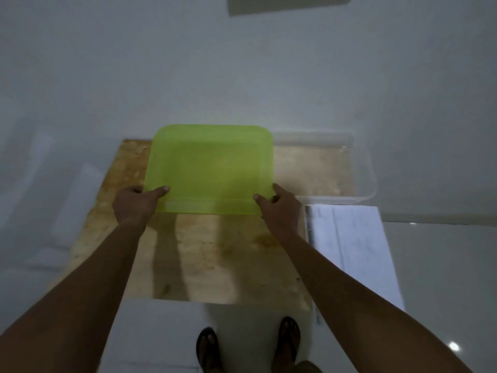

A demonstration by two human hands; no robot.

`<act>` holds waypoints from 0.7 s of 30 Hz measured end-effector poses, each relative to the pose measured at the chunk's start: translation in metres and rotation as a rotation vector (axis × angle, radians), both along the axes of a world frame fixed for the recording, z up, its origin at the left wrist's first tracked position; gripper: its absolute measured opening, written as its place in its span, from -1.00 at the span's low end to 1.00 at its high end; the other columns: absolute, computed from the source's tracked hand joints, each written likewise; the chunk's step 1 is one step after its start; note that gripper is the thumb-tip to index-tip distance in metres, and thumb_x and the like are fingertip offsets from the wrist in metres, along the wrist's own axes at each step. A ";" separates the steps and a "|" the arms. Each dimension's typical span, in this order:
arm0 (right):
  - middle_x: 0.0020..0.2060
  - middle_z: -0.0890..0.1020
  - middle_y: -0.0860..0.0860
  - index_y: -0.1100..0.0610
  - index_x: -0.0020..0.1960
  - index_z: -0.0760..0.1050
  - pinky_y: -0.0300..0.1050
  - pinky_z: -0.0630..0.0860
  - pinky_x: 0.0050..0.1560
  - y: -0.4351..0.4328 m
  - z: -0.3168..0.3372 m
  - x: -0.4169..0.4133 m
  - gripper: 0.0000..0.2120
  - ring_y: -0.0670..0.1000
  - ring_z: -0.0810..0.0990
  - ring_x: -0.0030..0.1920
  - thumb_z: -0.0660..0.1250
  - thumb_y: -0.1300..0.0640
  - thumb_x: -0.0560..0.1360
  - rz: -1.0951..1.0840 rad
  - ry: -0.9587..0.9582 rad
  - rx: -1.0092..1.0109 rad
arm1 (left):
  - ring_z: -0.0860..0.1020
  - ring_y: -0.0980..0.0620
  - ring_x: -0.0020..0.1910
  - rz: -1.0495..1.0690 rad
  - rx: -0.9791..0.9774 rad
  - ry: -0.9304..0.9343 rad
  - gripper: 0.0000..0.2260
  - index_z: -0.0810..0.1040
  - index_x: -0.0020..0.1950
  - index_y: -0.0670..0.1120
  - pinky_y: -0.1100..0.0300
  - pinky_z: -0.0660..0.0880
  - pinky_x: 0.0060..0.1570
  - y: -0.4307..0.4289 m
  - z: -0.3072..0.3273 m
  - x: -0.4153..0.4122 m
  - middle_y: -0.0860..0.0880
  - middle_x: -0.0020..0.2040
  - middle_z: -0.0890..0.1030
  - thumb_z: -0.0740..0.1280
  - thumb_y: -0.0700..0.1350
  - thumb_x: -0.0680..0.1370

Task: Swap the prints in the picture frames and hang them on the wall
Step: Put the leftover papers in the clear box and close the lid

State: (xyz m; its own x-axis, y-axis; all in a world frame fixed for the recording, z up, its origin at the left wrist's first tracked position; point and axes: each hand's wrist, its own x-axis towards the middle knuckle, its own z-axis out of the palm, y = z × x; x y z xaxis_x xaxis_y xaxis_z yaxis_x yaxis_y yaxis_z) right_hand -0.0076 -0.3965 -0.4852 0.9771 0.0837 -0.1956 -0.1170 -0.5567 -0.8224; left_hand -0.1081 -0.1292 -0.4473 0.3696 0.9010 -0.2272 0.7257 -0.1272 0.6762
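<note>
Above a stained wooden board [215,251], a translucent green lid [209,168] is held by its two near corners. The left hand [137,203] grips the left corner and the right hand [279,208] the right, each pinching the rim with the thumb on top and the other fingers curled beneath. A clear plastic tub [368,168] stands just right of the lid, a white sheet [352,238] lies beside the right forearm, and a dark rectangle [287,4] shows high on the wall.
</note>
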 end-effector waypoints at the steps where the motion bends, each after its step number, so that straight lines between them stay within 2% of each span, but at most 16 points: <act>1: -0.24 0.67 0.13 0.18 0.22 0.62 0.06 0.58 -0.03 0.019 0.000 -0.011 -0.40 0.17 0.67 -0.15 0.48 -0.20 0.34 0.022 -0.004 -0.022 | 0.61 -0.19 0.12 0.015 0.010 0.004 -0.41 0.65 0.13 -0.23 0.03 0.49 0.06 0.014 -0.003 -0.014 -0.21 0.11 0.67 0.58 0.18 0.31; 4: -0.19 0.67 0.14 0.20 0.18 0.63 0.02 0.52 -0.04 0.065 -0.009 -0.039 -0.54 0.17 0.63 -0.09 0.54 -0.08 0.42 0.039 0.035 -0.074 | 0.60 -0.20 0.14 -0.003 -0.001 0.024 -0.42 0.62 0.21 -0.26 0.04 0.48 0.04 0.051 -0.018 -0.051 -0.22 0.16 0.65 0.57 0.10 0.37; 6: -0.08 0.69 0.15 0.19 0.27 0.60 0.05 0.55 0.05 0.089 -0.021 -0.055 -0.50 0.19 0.64 0.01 0.53 -0.07 0.43 0.039 0.059 -0.097 | 0.63 -0.18 0.09 -0.031 -0.033 0.056 -0.41 0.62 0.21 -0.25 0.05 0.50 0.00 0.074 -0.035 -0.070 -0.22 0.14 0.66 0.59 0.11 0.34; 8: 0.00 0.70 0.15 0.18 0.37 0.54 0.05 0.56 0.11 0.104 -0.036 -0.067 -0.42 0.20 0.64 0.09 0.51 -0.07 0.45 0.047 0.090 -0.134 | 0.65 -0.16 -0.04 -0.076 -0.064 0.075 -0.45 0.67 0.13 -0.23 0.09 0.49 -0.15 0.093 -0.054 -0.084 -0.20 0.04 0.69 0.59 0.13 0.32; 10: -0.02 0.70 0.14 0.17 0.36 0.56 -0.05 0.55 -0.02 0.114 -0.047 -0.076 -0.47 0.18 0.65 0.05 0.49 -0.05 0.47 0.034 0.117 -0.156 | 0.62 -0.15 -0.14 -0.123 -0.068 0.096 -0.47 0.67 0.08 -0.24 0.09 0.47 -0.24 0.103 -0.067 -0.090 -0.20 -0.03 0.69 0.59 0.14 0.32; 12: -0.19 0.68 0.09 0.16 0.18 0.65 -0.15 0.44 -0.19 0.119 -0.053 -0.081 -0.63 0.15 0.66 -0.12 0.46 -0.04 0.47 0.004 0.105 -0.177 | 0.62 -0.16 -0.17 -0.158 -0.053 0.100 -0.46 0.66 0.08 -0.25 0.07 0.50 -0.26 0.108 -0.079 -0.091 -0.19 -0.07 0.68 0.59 0.14 0.32; 14: -0.27 0.64 0.09 0.16 0.01 0.66 -0.16 0.39 -0.26 0.124 -0.057 -0.085 -0.72 0.13 0.62 -0.24 0.43 -0.05 0.47 -0.022 0.096 -0.207 | 0.63 -0.19 -0.11 -0.167 -0.039 0.088 -0.42 0.64 0.14 -0.26 0.03 0.54 -0.22 0.111 -0.087 -0.090 -0.20 -0.03 0.67 0.59 0.13 0.32; 17: -0.22 0.59 0.20 0.15 -0.19 0.57 -0.14 0.39 -0.29 0.127 -0.067 -0.085 -0.70 0.17 0.57 -0.30 0.38 -0.11 0.42 -0.049 0.089 -0.248 | 0.61 -0.25 0.01 -0.204 0.014 0.151 -0.33 0.61 0.21 -0.26 -0.07 0.58 -0.08 0.115 -0.095 -0.084 -0.24 0.08 0.64 0.55 0.21 0.31; 19: -0.16 0.59 0.22 0.14 -0.21 0.51 -0.14 0.37 -0.28 0.127 -0.067 -0.084 -0.69 0.18 0.55 -0.30 0.38 -0.12 0.42 -0.039 0.086 -0.282 | 0.52 -0.29 0.15 -0.188 0.067 0.297 -0.31 0.56 0.24 -0.21 -0.15 0.51 0.06 0.110 -0.095 -0.079 -0.25 0.19 0.53 0.51 0.25 0.32; 21: -0.06 0.56 0.23 0.15 -0.09 0.54 -0.12 0.36 -0.20 0.121 -0.059 -0.084 -0.72 0.19 0.55 -0.19 0.43 -0.07 0.47 -0.019 0.095 -0.291 | 0.40 -0.28 0.26 -0.127 0.137 0.358 -0.37 0.51 0.28 -0.16 -0.18 0.39 0.18 0.093 -0.089 -0.073 -0.22 0.27 0.41 0.48 0.17 0.33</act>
